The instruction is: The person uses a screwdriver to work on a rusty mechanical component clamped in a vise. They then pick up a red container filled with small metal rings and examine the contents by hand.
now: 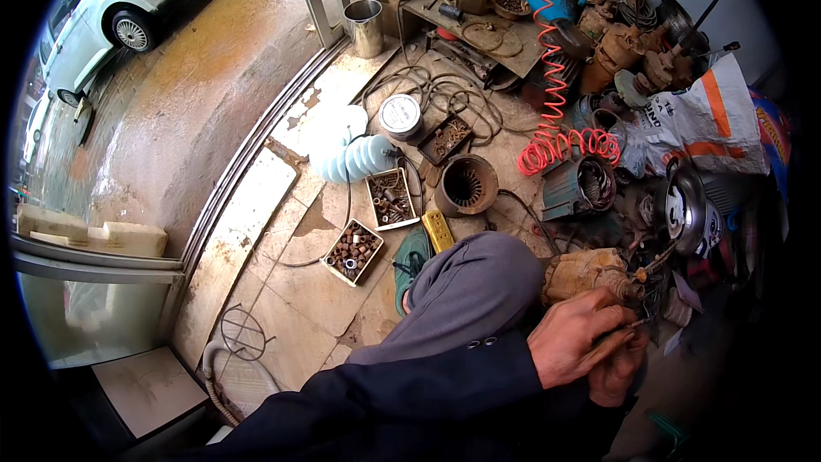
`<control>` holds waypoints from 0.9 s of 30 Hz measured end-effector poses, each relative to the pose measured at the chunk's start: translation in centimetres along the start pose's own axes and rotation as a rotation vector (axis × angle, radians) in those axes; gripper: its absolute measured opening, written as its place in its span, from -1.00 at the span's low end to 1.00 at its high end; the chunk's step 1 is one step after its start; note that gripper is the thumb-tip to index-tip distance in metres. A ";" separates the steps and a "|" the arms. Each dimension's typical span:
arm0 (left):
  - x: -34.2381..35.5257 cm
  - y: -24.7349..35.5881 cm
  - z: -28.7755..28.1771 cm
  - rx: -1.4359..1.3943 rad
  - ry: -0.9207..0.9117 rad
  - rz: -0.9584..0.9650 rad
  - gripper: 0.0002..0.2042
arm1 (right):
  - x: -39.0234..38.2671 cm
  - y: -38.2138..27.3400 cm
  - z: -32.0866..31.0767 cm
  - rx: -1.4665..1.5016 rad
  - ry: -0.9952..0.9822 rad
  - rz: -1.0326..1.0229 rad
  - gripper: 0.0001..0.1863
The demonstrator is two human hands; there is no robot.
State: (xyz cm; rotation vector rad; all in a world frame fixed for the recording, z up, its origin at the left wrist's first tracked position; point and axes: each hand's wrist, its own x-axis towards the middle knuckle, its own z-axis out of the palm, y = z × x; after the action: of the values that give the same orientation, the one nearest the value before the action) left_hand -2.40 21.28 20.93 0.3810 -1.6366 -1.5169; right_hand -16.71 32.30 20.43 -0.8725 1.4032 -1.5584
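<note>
My left hand [575, 335] reaches across from the dark sleeve with its fingers bent and pressed together. Right beside it, partly covered by it, is my right hand [617, 372], its fingers also closed. The two hands meet at the fingertips around something thin and small that I cannot make out. Just beyond them a rusty, tan, rounded motor-like part [590, 274] lies beside my knee. Close to its right end is a tangle of cords and thin wires [647, 272].
A hollow motor stator [467, 186], a yellow power strip [438, 231] and trays of small metal parts [353, 252] are on the tiled floor. A red coiled air hose [569, 150] hangs near a white sack [705, 124]. A steel bucket [365, 27] stands by the doorway.
</note>
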 end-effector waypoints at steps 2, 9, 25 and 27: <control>-0.2 -0.9 -0.7 -0.023 -0.001 -0.033 -0.78 | 0.3 0.8 0.1 -0.042 -0.010 0.019 -0.65; -0.6 -1.6 -1.4 -0.107 0.058 -0.078 -0.77 | 1.6 0.8 4.0 -0.298 0.115 0.036 -0.68; 1.5 0.3 -4.1 -0.415 -0.105 -0.819 -0.81 | 1.8 8.1 9.4 -0.488 0.086 0.205 -0.71; 0.4 -0.7 -3.4 -0.241 0.039 -0.425 -0.82 | 1.8 8.1 9.5 -0.496 0.082 0.211 -0.71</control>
State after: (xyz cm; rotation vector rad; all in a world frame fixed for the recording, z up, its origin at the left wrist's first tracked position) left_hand -0.33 18.56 20.13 0.6499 -1.3756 -1.9834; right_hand -7.76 26.68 13.52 -0.9143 1.9193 -1.1126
